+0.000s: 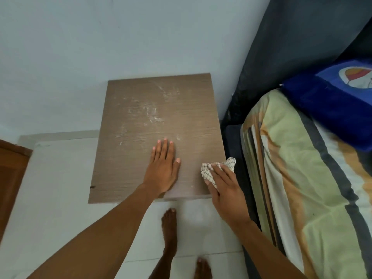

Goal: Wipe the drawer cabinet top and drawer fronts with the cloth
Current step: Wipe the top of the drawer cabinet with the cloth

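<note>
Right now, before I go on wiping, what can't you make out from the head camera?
Drawer fronts: head view looks straight down; the cabinet top hides them.
Cloth: partly under the right hand holding it.
Top beneath the flat left hand: covered, so any dust there is unseen.
Blue pillow: cut off by the right edge.

Home bedroom, made bed (302, 178) with patterned sheet, blue pillow (332, 109), wooden bedside cabinet (141, 109), tiled floor (60, 198)
</note>
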